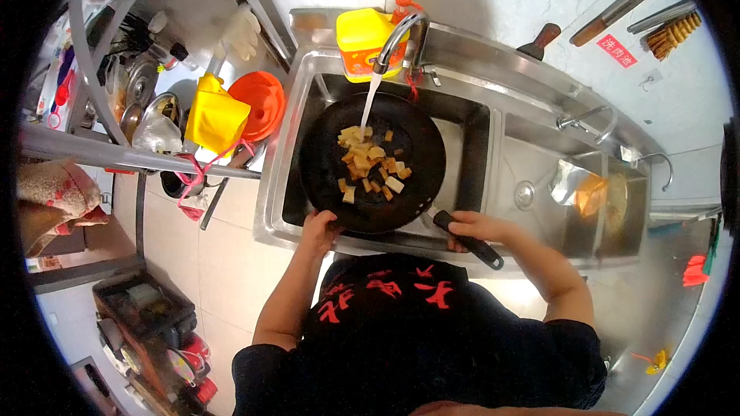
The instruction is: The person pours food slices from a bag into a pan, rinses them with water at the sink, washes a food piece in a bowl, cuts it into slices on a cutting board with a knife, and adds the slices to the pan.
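A black pan point(416, 139) is held over the left basin of the steel sink point(270, 223). Pale and browned food cubes point(374, 162) lie scattered in it. Water point(370, 104) runs from the curved faucet point(397, 27) onto the cubes. My left hand point(318, 233) grips the pan's near left rim, its fingers partly hidden by the edge. Wrapped round the pan's black handle point(487, 254) is my right hand point(472, 229), at the near right.
Behind the basin stands a yellow jug point(362, 42) with a red pump. Left of the sink are a red bowl point(266, 104) and a yellow cloth point(216, 115). Two more basins point(524, 158) lie right. Brushes point(671, 38) and ladles hang on the wall.
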A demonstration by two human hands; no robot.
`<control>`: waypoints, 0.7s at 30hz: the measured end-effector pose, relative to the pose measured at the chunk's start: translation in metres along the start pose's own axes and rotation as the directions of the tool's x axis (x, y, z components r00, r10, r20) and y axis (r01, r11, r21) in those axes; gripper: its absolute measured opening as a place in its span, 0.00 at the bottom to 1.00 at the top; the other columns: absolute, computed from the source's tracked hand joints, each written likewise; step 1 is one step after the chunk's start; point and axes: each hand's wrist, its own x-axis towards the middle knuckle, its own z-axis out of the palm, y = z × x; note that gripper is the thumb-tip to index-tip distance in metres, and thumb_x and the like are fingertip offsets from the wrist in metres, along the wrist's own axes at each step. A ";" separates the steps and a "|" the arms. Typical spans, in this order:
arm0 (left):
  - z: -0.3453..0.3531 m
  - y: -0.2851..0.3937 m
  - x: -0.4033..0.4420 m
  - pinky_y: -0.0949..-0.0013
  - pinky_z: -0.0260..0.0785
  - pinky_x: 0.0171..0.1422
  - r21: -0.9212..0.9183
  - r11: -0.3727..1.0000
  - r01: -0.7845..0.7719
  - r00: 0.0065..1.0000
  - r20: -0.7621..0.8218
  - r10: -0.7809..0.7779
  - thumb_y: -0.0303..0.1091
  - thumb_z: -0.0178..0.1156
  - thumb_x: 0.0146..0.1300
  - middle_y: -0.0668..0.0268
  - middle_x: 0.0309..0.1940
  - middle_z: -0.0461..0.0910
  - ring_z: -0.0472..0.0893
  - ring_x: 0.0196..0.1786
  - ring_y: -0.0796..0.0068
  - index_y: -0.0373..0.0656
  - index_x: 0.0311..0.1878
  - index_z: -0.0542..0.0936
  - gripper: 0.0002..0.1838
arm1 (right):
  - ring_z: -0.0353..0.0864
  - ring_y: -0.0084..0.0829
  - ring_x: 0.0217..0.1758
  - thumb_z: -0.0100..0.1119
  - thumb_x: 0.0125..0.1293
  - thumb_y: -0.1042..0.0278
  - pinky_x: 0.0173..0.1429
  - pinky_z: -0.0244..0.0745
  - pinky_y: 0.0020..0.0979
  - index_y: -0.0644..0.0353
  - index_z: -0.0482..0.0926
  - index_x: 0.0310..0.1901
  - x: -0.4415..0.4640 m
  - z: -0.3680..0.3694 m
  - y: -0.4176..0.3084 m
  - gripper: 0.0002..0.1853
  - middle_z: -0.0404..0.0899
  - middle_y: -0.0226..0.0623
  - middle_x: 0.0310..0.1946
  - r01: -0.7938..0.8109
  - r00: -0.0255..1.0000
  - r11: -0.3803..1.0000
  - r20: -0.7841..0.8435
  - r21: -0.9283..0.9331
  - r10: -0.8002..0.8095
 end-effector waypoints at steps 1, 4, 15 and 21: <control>-0.006 -0.004 0.003 0.54 0.74 0.47 -0.018 1.000 0.008 1.000 0.015 -0.008 0.21 0.53 0.47 0.60 0.40 0.75 0.78 0.42 0.61 0.37 0.50 0.69 0.22 | 0.78 0.27 0.36 0.52 0.66 0.52 0.41 0.74 0.27 0.62 0.70 0.47 0.002 -0.007 0.003 0.20 0.78 0.40 0.35 -0.030 0.999 0.999 -0.015 -0.027 0.029; -0.005 -0.003 0.000 0.55 0.74 0.47 -0.025 1.000 -0.015 0.998 -0.063 0.013 0.21 0.53 0.47 0.60 0.38 0.76 0.77 0.42 0.61 0.37 0.48 0.70 0.21 | 0.78 0.31 0.42 0.51 0.67 0.53 0.48 0.73 0.30 0.63 0.71 0.51 0.020 -0.037 0.009 0.21 0.78 0.44 0.40 -0.018 0.973 0.843 -0.202 -0.538 -0.108; 0.003 0.008 -0.016 0.61 0.75 0.43 -0.043 0.994 -0.103 0.989 -0.110 0.098 0.19 0.52 0.46 0.61 0.37 0.76 0.78 0.39 0.63 0.36 0.48 0.70 0.21 | 0.77 0.37 0.41 0.52 0.62 0.67 0.48 0.71 0.32 0.64 0.71 0.53 0.151 -0.159 -0.099 0.18 0.74 0.47 0.43 -0.070 0.239 0.479 -0.481 -0.875 -0.843; 0.013 0.019 -0.032 0.64 0.74 0.41 -0.039 0.998 -0.041 0.965 -0.259 0.029 0.18 0.53 0.45 0.61 0.37 0.76 0.77 0.38 0.64 0.36 0.48 0.70 0.21 | 0.78 0.33 0.27 0.42 0.67 0.58 0.29 0.74 0.35 0.66 0.75 0.38 0.233 -0.240 -0.098 0.18 0.78 0.43 0.29 -0.115 0.429 0.706 -0.676 -0.698 -0.599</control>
